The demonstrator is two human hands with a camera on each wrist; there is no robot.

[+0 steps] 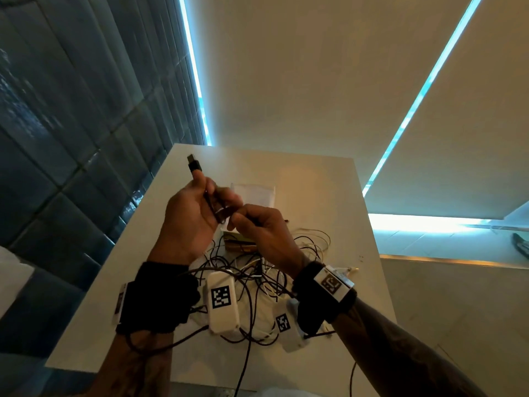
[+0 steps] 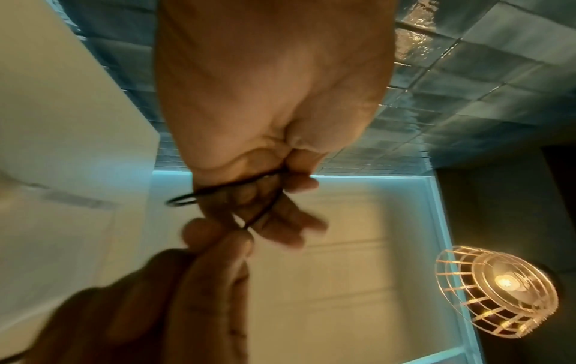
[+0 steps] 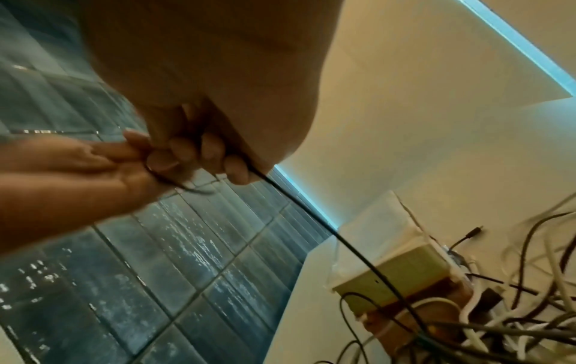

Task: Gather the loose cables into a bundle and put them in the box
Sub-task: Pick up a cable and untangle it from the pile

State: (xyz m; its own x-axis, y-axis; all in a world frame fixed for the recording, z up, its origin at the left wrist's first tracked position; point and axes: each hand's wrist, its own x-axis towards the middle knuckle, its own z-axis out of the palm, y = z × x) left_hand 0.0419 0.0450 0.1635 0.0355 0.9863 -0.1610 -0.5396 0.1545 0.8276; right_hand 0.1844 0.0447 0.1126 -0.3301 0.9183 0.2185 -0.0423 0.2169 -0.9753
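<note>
Both hands are raised above the white table (image 1: 329, 196). My left hand (image 1: 203, 193) grips a black cable (image 1: 211, 206) wound in small loops, its USB plug (image 1: 194, 164) sticking up past the thumb. In the left wrist view, the loops (image 2: 199, 194) cross the left hand's fingers (image 2: 290, 221). My right hand (image 1: 243, 220) pinches the same cable beside the left. From the right hand (image 3: 199, 157) the black cable (image 3: 311, 216) runs down to the tangle of loose black and white cables (image 1: 257, 270) on the table. The box (image 3: 389, 266) stands open behind the tangle, partly hidden by my hands.
A dark tiled wall (image 1: 57, 124) runs along the table's left edge. Window blinds (image 1: 300, 81) hang beyond the far edge. Black wrist straps with white marker blocks (image 1: 220, 299) sit over the near cables. A wire-cage lamp (image 2: 495, 290) shows in the left wrist view.
</note>
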